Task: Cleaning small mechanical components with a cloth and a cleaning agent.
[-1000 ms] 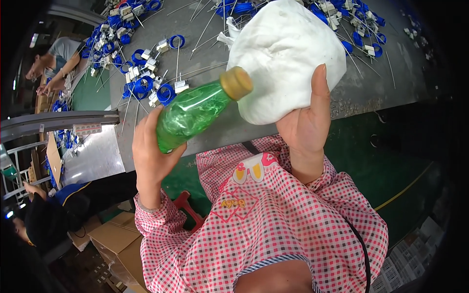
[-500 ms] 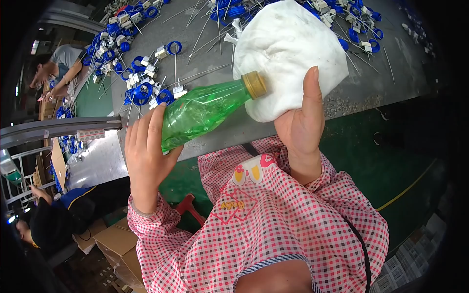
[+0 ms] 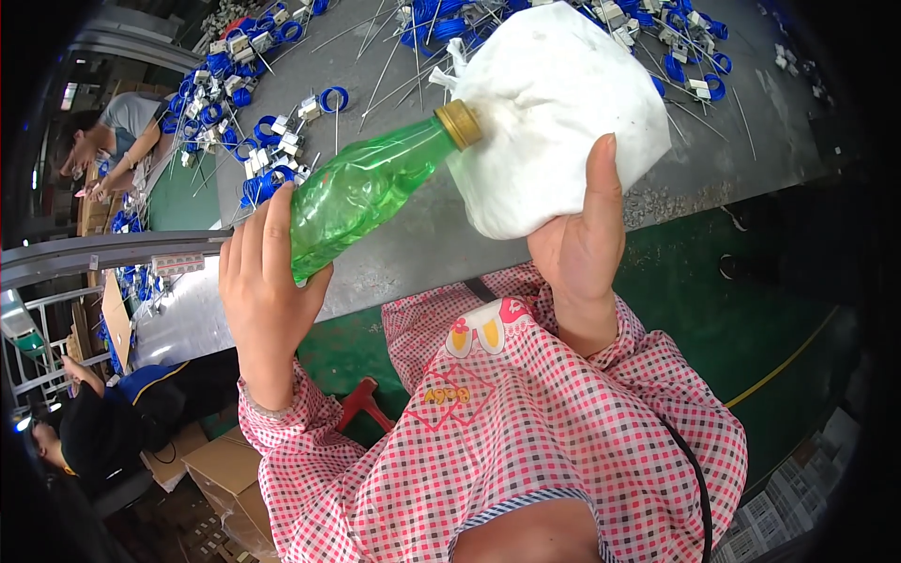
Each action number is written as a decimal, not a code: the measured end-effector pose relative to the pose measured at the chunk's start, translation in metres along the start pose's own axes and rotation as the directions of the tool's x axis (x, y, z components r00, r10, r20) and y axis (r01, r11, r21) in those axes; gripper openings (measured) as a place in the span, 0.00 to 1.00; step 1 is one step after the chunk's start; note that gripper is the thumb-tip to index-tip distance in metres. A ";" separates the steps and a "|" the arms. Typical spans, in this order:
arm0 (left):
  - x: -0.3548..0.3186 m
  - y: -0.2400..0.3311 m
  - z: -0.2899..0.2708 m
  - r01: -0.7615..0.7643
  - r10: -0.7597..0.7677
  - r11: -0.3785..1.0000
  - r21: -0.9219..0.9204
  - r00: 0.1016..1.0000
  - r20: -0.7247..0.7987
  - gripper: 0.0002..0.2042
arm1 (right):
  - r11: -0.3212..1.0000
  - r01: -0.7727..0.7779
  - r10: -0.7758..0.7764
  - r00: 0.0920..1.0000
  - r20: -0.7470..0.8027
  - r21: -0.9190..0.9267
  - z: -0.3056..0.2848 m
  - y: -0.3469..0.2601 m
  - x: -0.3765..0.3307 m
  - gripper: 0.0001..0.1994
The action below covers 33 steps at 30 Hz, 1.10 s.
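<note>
My left hand is wrapped round the base of a clear green plastic bottle. The bottle tilts up to the right, and its gold cap overlaps the left edge of a bulging white cloth bundle. Whether the cap touches the cloth I cannot tell. The bundle is gathered into a small knot at its upper left and has a faint brownish smudge near the cap. From beneath, my right hand holds the bundle, thumb upright in front and the other fingers hidden behind it.
Blue coiled cables with white connectors lie heaped along the grey metal table. A metal rail crosses at left. Two other people are at the left side, one in grey. Cardboard boxes and a red stool part stand below.
My left hand and the bottle have shifted left and slightly up, drawing the cap toward the bundle's left edge. My right hand and the bundle have hardly moved.
</note>
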State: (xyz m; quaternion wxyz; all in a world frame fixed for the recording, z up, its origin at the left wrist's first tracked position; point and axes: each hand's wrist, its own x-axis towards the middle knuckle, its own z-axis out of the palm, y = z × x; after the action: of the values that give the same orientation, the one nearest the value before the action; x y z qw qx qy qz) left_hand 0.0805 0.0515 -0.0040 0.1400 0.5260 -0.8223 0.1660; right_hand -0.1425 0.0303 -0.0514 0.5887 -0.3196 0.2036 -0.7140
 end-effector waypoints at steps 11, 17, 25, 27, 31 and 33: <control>-0.016 0.008 -0.001 -0.004 0.013 0.999 -0.051 0.983 0.181 0.38 | 0.997 0.073 -0.070 0.990 -0.120 0.026 0.000 -0.003 0.005 0.27; -0.009 0.011 -0.004 -0.040 0.053 0.996 -0.082 0.987 0.154 0.38 | 0.998 0.054 -0.051 0.994 -0.099 0.031 -0.001 -0.003 0.005 0.27; -0.001 0.008 -0.003 0.004 -0.002 0.999 -0.035 0.998 0.070 0.37 | 0.998 0.044 -0.040 0.995 -0.089 0.041 0.000 -0.003 0.002 0.27; -0.004 0.007 -0.004 0.013 -0.010 0.999 -0.033 0.997 0.079 0.37 | 0.997 0.042 -0.036 0.994 -0.101 0.059 0.001 -0.003 0.003 0.27; -0.006 0.006 -0.003 0.026 -0.019 0.998 -0.063 0.994 0.108 0.37 | 0.998 0.041 -0.037 0.995 -0.093 0.042 -0.001 -0.001 0.003 0.27; -0.002 0.006 -0.004 0.015 -0.010 0.999 -0.052 0.996 0.093 0.37 | 0.999 0.031 -0.027 0.995 -0.093 0.035 0.000 0.000 0.002 0.27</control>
State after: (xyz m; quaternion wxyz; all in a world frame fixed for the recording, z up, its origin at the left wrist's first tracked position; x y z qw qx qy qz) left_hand 0.0756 0.0574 -0.0020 0.1163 0.5345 -0.8287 0.1187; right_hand -0.1426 0.0289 -0.0505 0.5739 -0.2782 0.2129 -0.7402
